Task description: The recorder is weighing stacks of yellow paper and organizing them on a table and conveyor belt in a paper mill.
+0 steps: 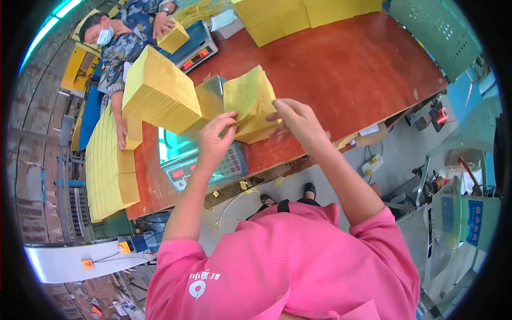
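A stack of yellow paper sheets (248,96) stands near the table's front edge, its upper sheets fanned and curled apart. My left hand (217,137) pinches the lower near corner of those sheets, thumb and fingers together. At the stack's right side, my right hand (301,121) has its fingers apart, one tip against the sheet edges and the lower fingers blurred by motion. Left of my hands, a taller block of yellow paper (162,93) sits over a digital scale (184,160) with a lit red display. Part of the scale is hidden under the paper.
Across the red table (341,69) a co-worker (128,42) rests a hand on a yellow paper block (173,38) on a second scale (200,50). Yellow stacks line the left edge (109,165) and far side (282,18). A green perforated panel (437,34) borders the right corner.
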{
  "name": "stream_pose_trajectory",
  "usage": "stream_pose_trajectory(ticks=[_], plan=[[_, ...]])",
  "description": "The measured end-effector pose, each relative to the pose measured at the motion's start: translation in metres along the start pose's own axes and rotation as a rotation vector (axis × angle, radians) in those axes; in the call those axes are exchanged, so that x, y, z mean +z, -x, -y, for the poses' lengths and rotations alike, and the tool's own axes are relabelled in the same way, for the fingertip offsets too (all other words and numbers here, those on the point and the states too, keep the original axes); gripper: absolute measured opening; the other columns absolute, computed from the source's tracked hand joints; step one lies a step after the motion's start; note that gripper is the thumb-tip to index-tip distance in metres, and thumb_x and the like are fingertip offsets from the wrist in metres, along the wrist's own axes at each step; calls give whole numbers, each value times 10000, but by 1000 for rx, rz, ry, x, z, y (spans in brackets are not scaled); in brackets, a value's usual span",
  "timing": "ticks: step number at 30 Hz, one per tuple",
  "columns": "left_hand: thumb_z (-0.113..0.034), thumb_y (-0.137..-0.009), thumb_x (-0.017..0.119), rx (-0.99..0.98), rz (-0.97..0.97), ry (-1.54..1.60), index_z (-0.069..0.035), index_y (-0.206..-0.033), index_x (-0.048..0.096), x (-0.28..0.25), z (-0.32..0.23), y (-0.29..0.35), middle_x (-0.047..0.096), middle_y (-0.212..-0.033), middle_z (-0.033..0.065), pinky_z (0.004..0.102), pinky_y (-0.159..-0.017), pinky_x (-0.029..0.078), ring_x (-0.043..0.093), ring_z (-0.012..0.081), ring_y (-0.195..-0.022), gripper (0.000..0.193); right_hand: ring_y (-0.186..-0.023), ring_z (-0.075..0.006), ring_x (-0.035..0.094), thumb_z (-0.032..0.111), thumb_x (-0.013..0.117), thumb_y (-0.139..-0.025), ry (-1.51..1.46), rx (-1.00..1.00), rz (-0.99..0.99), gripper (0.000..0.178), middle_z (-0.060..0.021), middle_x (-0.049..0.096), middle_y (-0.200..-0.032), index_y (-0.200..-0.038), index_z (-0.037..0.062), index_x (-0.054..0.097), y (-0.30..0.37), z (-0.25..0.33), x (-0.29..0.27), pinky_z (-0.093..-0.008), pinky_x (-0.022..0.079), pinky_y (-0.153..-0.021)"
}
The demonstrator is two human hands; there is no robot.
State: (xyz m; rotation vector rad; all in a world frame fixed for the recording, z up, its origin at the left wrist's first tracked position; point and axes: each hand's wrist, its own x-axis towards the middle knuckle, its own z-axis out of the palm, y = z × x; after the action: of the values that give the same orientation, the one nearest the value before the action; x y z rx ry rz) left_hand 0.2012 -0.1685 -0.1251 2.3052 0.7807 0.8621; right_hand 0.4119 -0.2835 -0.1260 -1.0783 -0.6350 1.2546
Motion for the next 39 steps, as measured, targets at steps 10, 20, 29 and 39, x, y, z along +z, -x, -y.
stream_pose_trajectory(ticks=[10,20,29,39], plan=[[-314,-969,598,-571,-141,780,-26,-1340,513,-18,28,19,637,-1110,62,301,-697,534,631,153,-878,477,-771,-58,525,33,547,-889,408,-273,24,196,-9,587,-853,-1056,-59,594,3,26,43,-229,448,-666],[-272,-925,660,-493,-1,955,-78,-937,698,-133,-21,16,635,-763,-41,201,-517,404,540,37,-603,198,-678,-26,474,-39,473,-892,450,-404,7,237,9,591,-820,-1093,-46,599,20,68,118,-182,360,-589],[-275,-864,707,-317,-111,572,-91,-813,650,-285,31,-85,637,-692,7,223,-465,387,548,75,-560,199,-650,-104,586,168,602,-882,495,-425,143,248,-44,644,-874,-1044,-11,657,-115,126,241,-246,437,-556],[-325,-870,705,-524,41,619,-106,-795,639,-291,119,-110,636,-687,9,225,-451,363,551,90,-544,241,-618,-97,571,221,699,-845,576,-159,86,231,-6,633,-777,-991,42,684,-186,102,253,-245,453,-585]])
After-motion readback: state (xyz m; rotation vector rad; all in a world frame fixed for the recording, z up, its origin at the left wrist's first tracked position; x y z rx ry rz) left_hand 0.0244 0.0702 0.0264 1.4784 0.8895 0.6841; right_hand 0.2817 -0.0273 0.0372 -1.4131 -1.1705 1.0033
